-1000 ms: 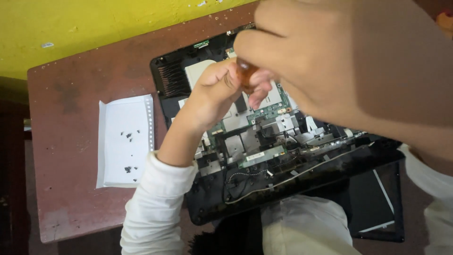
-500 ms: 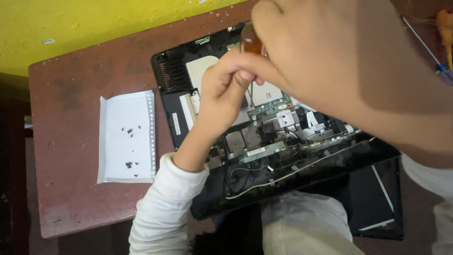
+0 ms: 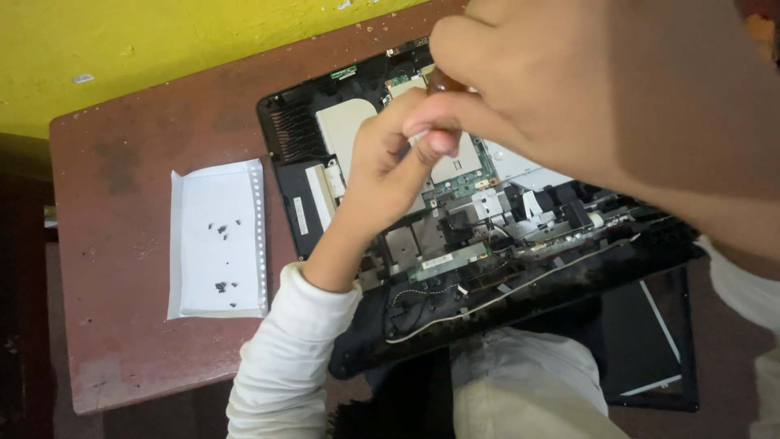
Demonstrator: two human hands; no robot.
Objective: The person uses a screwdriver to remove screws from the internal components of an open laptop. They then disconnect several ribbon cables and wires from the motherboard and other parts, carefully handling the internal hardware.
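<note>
An opened black laptop base (image 3: 520,317) lies on a reddish-brown table (image 3: 138,122), its green circuit board (image 3: 463,175), wires and metal parts exposed. My right hand (image 3: 569,89), very close to the camera and blurred, is closed around an orange-brown screwdriver handle (image 3: 443,80) above the board. My left hand (image 3: 390,167), in a white sleeve, reaches over the middle of the laptop and pinches the tool's shaft just below the right hand. The tool's tip is hidden behind my fingers.
A white sheet of paper (image 3: 215,268) with several small dark screws (image 3: 221,230) lies left of the laptop. A yellow wall (image 3: 122,41) runs behind the table. A flat black panel (image 3: 642,349) sits at lower right, by my light trousers (image 3: 520,382).
Both hands with the screwdriver shifted slightly up and right over the laptop; the view moved with them. The paper and screws stayed put.
</note>
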